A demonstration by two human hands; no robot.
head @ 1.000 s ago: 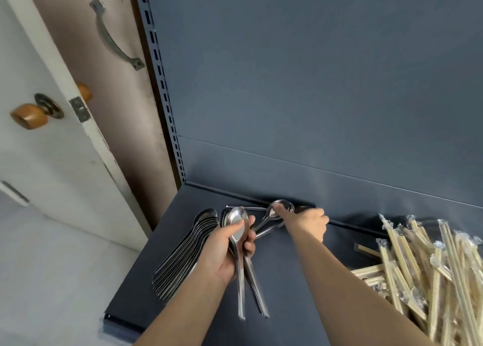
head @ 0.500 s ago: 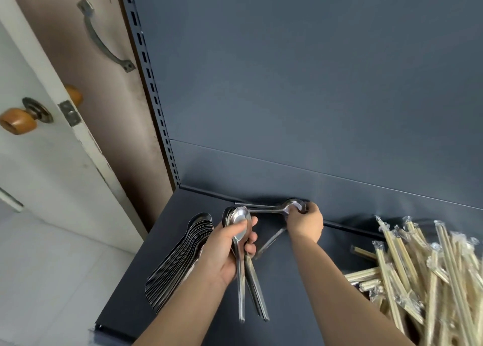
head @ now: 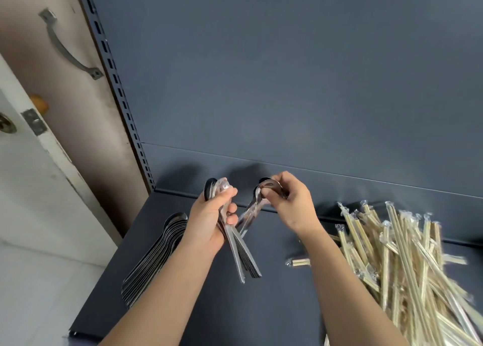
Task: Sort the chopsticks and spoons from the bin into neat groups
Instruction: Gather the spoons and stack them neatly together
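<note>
Left hand (head: 209, 221) gripped spoon bundle (head: 236, 249); right hand (head: 292, 204) pinched two spoons (head: 257, 202) above shelf (head: 274, 306), wrapped chopsticks (head: 407, 267) at right.

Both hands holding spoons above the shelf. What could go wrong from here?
1. The left hand grips its spoon bundle near the bowls. The handles fan out below, so one may slip loose.
2. The right hand pinches its spoons by the bowl ends. Their hanging handles could snag that bundle when merged.
3. The laid spoon row sits near the left edge of the shelf. A nudge might push some off.
</note>
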